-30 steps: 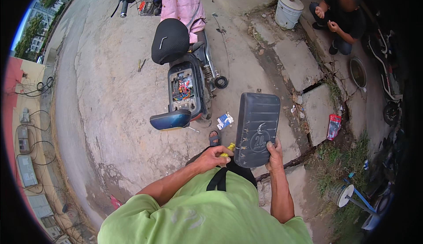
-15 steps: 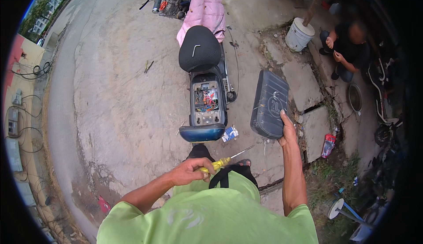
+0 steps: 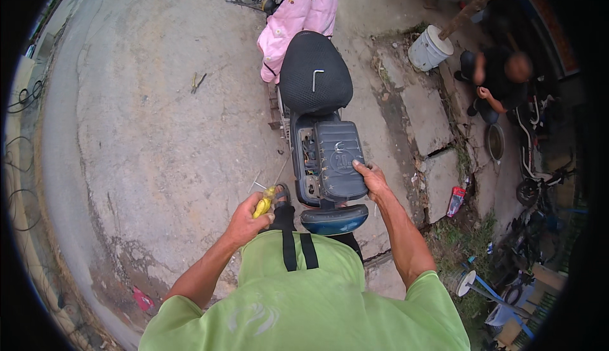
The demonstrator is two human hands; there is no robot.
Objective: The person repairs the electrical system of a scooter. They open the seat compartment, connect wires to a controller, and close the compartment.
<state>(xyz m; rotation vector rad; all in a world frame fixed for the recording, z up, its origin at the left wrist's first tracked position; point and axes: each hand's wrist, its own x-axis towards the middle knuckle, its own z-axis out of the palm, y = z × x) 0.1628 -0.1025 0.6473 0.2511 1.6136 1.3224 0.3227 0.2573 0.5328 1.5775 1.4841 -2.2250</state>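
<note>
In my right hand (image 3: pixel 373 180) is a dark ribbed plastic cover (image 3: pixel 341 161), gripped at its right edge. The cover lies over the right part of the open compartment (image 3: pixel 309 161) behind the scooter's seat; some wiring still shows along the left side. My left hand (image 3: pixel 252 214) is closed around the yellow handle of a screwdriver (image 3: pixel 265 202), off to the left of the scooter's blue tail (image 3: pixel 335 220). On the black mesh seat (image 3: pixel 315 75) rests an L-shaped hex key (image 3: pixel 316 79).
A pink padded cover (image 3: pixel 298 18) drapes the scooter's front. Pliers (image 3: pixel 198 83) lie on the concrete at left. At right are a white bucket (image 3: pixel 430 48) with a post in it, a seated person (image 3: pixel 498 78), a metal basin (image 3: pixel 495 142) and a red package (image 3: pixel 455 201).
The cover has moved left from beside the scooter to over the compartment. My left hand and the screwdriver have shifted left and slightly up, and the view has moved relative to the scooter.
</note>
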